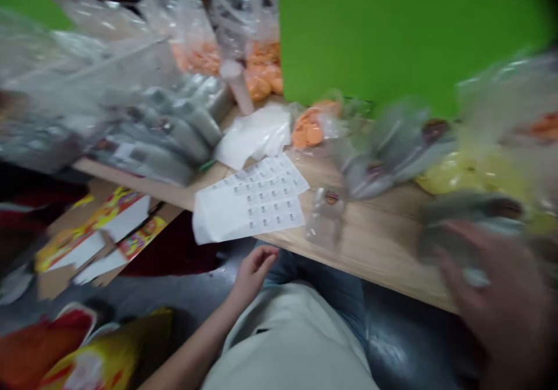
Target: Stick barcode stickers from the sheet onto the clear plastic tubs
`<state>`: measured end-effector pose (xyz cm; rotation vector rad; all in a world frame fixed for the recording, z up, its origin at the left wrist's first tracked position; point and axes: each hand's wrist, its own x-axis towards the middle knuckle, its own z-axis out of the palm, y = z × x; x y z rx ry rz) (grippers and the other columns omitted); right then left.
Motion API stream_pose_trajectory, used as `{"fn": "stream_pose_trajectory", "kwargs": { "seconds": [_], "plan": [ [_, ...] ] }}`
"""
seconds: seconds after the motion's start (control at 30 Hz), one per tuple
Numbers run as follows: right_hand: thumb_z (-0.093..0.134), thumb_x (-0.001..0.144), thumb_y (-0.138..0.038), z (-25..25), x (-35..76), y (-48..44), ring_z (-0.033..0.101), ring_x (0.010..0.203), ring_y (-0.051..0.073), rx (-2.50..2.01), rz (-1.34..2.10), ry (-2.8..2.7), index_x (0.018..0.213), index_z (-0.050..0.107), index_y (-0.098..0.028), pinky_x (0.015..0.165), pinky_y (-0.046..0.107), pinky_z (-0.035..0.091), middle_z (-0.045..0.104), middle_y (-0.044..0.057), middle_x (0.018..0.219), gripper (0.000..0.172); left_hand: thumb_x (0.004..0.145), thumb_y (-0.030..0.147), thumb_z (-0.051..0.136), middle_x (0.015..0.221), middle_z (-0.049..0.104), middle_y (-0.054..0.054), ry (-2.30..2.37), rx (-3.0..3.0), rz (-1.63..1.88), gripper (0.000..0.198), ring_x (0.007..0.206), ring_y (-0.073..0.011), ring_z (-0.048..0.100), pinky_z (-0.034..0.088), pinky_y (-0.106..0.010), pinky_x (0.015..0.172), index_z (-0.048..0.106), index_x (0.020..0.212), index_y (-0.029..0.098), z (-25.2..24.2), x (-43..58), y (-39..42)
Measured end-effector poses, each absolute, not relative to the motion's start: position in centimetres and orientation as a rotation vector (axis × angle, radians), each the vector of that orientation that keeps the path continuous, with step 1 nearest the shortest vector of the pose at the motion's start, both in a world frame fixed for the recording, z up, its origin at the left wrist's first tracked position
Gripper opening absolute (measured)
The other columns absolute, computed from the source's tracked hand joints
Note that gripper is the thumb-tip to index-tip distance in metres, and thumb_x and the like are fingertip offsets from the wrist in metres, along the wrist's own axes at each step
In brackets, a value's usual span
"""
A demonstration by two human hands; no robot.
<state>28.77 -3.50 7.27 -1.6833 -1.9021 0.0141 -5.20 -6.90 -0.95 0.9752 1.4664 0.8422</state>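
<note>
My left hand [257,265] hovers just in front of the table edge, below the sheets of printed labels [274,195]. Its fingers are curled together, and whether something small is between them is hidden. At the right, my right hand [501,285] is smeared by motion over a grey plastic packet [453,218]. Its thumb and fingers lie against or just above that packet; the grip is unclear. A clear packet with a dark round emblem [325,218] lies flat between the hands, right of the labels.
Grey packets [170,128] are piled at the left, more [392,151] at the back right. Bags of orange pieces [264,70] and a yellow-filled bag [475,169] stand near a green panel [392,35]. Printed cardboard [104,233] sits below the table's left edge.
</note>
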Motion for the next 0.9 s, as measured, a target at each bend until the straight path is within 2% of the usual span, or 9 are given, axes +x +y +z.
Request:
{"fn": "stream_pose_trajectory", "kwargs": {
  "seconds": [0.07,0.13,0.23,0.37,0.43,0.6,0.73,0.8,0.9],
  "plan": [
    [0.042,0.087,-0.029,5.2,19.3,-2.0,0.049,0.117,0.024,-1.322,0.318,-2.175,0.126,0.047,-0.028,0.094,0.049,0.044,0.056,0.009,0.120,0.039,0.073,0.039,0.064,0.084,0.066,-0.005,1.508,0.807,0.925,0.029,0.082,-0.0162,0.062,0.049,-0.029,0.077,0.061,0.089,0.015,-2.1,-6.1,-7.6],
    [0.044,0.085,-0.022,2.3,10.6,-1.0,0.035,0.129,0.026,-1.126,0.537,-2.371,0.127,0.046,-0.018,0.100,0.047,0.040,0.043,0.012,0.136,0.042,0.072,0.040,0.066,0.089,0.065,-0.005,1.523,0.572,1.048,0.033,0.083,-0.0151,0.062,0.049,-0.025,0.071,0.059,0.094,0.015,-3.2,-7.0,-8.0],
    [0.047,0.081,-0.018,-2.3,3.5,-0.8,0.028,0.132,0.029,-1.018,0.660,-2.459,0.126,0.045,-0.012,0.104,0.052,0.033,0.040,0.016,0.137,0.046,0.075,0.037,0.065,0.101,0.064,-0.006,1.379,0.189,1.274,0.034,0.087,-0.0134,0.063,0.051,-0.024,0.073,0.056,0.101,0.017,-4.2,-8.5,-8.3],
    [0.047,0.083,-0.022,-4.7,3.5,-2.1,0.034,0.129,0.025,-0.968,0.795,-2.372,0.126,0.044,-0.017,0.105,0.051,0.032,0.048,0.012,0.130,0.043,0.075,0.024,0.067,0.088,0.068,-0.007,1.201,-0.154,1.294,0.025,0.069,-0.0093,0.065,0.054,-0.020,0.068,0.061,0.096,0.011,-4.4,-10.3,-8.0],
    [0.049,0.083,-0.026,-4.3,3.9,-2.4,0.041,0.124,0.024,-1.049,0.804,-2.250,0.116,0.050,-0.018,0.104,0.049,0.033,0.055,0.011,0.120,0.034,0.073,0.018,0.068,0.083,0.070,-0.006,1.188,-0.214,1.245,0.021,0.064,-0.0079,0.064,0.055,-0.016,0.063,0.063,0.092,0.009,-4.0,-10.8,-7.5],
    [0.052,0.083,-0.030,-3.3,2.1,-2.2,0.052,0.108,0.023,-1.216,0.775,-2.144,0.088,0.057,-0.021,0.103,0.050,0.032,0.061,0.007,0.093,0.012,0.072,0.020,0.070,0.086,0.071,-0.007,1.176,-0.182,1.183,0.021,0.071,-0.0104,0.066,0.056,-0.017,0.065,0.066,0.090,0.010,-2.7,-10.8,-6.3],
    [0.047,0.085,-0.028,-3.5,1.8,-1.1,0.057,0.102,0.020,-1.241,0.836,-2.061,0.086,0.059,-0.022,0.101,0.045,0.036,0.065,0.005,0.093,0.013,0.068,0.022,0.073,0.087,0.071,-0.008,1.224,-0.066,1.185,0.025,0.077,-0.0128,0.066,0.056,-0.023,0.077,0.067,0.087,0.009,-2.0,-10.9,-5.1],
    [0.044,0.086,-0.026,-3.4,2.3,-0.4,0.059,0.096,0.018,-1.238,0.862,-2.053,0.086,0.060,-0.023,0.098,0.042,0.039,0.066,0.004,0.094,0.017,0.067,0.024,0.074,0.088,0.071,-0.009,1.288,-0.003,1.171,0.027,0.077,-0.0139,0.066,0.056,-0.024,0.078,0.067,0.087,0.008,-1.9,-11.1,-4.5],
    [0.045,0.085,-0.027,-2.8,2.8,0.5,0.060,0.086,0.018,-1.311,0.841,-2.017,0.086,0.061,-0.022,0.085,0.036,0.047,0.066,0.004,0.088,0.016,0.067,0.027,0.073,0.094,0.070,-0.010,1.365,0.081,1.199,0.033,0.079,-0.0161,0.066,0.057,-0.027,0.075,0.066,0.095,0.009,-1.8,-11.4,-3.6]
  ]
}}
